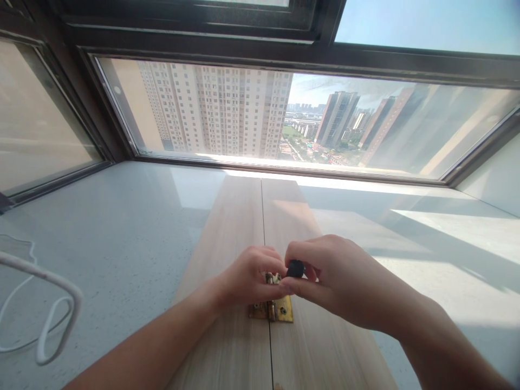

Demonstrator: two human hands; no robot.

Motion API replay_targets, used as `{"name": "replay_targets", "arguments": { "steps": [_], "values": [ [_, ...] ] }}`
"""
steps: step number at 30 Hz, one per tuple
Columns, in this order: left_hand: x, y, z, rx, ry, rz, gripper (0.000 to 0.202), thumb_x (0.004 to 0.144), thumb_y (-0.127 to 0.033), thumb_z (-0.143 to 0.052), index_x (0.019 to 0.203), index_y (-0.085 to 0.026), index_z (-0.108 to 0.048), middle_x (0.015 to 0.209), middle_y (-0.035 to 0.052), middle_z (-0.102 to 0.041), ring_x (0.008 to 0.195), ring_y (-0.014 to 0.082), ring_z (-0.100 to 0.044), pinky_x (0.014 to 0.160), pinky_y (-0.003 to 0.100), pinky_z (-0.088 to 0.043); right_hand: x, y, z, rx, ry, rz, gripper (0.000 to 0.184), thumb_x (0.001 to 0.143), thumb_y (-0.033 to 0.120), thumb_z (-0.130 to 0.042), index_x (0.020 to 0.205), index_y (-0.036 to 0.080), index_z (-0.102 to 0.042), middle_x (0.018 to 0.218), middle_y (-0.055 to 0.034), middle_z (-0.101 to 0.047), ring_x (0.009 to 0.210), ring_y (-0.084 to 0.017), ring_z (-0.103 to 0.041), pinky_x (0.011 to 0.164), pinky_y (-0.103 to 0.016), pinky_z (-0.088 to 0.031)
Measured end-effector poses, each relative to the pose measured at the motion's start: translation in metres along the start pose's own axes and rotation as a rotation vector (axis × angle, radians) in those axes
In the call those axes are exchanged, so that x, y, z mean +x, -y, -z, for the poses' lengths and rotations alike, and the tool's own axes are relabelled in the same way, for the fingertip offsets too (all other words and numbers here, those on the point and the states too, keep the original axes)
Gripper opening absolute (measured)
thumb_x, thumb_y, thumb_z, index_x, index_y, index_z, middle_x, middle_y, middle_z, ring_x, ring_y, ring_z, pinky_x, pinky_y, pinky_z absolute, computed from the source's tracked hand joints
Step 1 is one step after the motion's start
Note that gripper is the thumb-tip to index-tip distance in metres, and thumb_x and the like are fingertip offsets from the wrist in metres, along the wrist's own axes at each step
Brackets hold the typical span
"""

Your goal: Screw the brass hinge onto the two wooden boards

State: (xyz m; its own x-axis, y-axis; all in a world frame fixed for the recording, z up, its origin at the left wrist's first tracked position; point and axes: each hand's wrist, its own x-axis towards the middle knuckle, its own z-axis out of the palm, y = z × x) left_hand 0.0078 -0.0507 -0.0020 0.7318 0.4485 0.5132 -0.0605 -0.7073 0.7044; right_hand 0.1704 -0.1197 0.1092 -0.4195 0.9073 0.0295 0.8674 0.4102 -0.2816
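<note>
A brass-coloured hinge (286, 313) lies across the seam between two pale wooden boards (235, 216). Its upper part is partly hidden by my fingers. My right hand (345, 279) grips a black-handled screwdriver (296, 268), seen nearly end-on over the right leaf of the hinge; its shaft and tip are hidden. From the other side my left hand (244, 273) reaches over the hinge, thumb and forefinger closed together near the screwdriver. Whatever sits between those fingertips is hidden. Screw holes or screw heads show on the lower part of the hinge.
The boards lie lengthwise on a pale speckled windowsill (134, 233). To the left, a white bent tube (60, 287) and a thin white cable (16, 303) rest nearby. Dark window frames (227, 165) border the far side, with tall buildings outside.
</note>
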Motion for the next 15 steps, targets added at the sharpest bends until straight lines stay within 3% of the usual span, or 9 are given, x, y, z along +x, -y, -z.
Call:
{"name": "replay_targets", "arguments": {
  "steps": [3,7,15],
  "values": [
    [-0.0006,0.0003,-0.0002,-0.006,0.019,0.005,0.019,0.08,-0.024,-0.063,0.065,-0.013,-0.065,0.065,0.0056,-0.065,0.067,0.0144,-0.06,0.068,0.024,-0.049,0.0,0.0001,0.0006,-0.025,-0.024,-0.023,0.021,0.081,0.035,-0.065,0.068,0.022,-0.056,0.061,0.0042,-0.057,0.056,-0.012,-0.045,0.049,-0.026,-0.024],
    [-0.0002,-0.0017,0.0001,-0.021,0.025,0.01,0.015,0.08,-0.022,-0.062,0.07,-0.013,-0.068,0.065,0.0047,-0.064,0.066,0.0138,-0.06,0.067,0.023,-0.049,-0.0011,0.0013,0.0044,0.026,0.008,0.013,0.006,0.083,0.027,-0.06,0.078,0.024,-0.062,0.07,0.0039,-0.061,0.061,-0.012,-0.049,0.052,-0.025,-0.028],
    [0.0002,-0.0009,0.0006,-0.027,0.009,0.016,0.03,0.084,-0.036,-0.064,0.065,-0.013,-0.066,0.063,0.0048,-0.064,0.066,0.0136,-0.059,0.073,0.026,-0.05,0.002,-0.0004,0.0016,-0.067,-0.027,-0.027,0.024,0.082,0.031,-0.061,0.062,0.02,-0.053,0.055,0.0034,-0.053,0.051,-0.011,-0.042,0.047,-0.026,-0.022]
  ]
}}
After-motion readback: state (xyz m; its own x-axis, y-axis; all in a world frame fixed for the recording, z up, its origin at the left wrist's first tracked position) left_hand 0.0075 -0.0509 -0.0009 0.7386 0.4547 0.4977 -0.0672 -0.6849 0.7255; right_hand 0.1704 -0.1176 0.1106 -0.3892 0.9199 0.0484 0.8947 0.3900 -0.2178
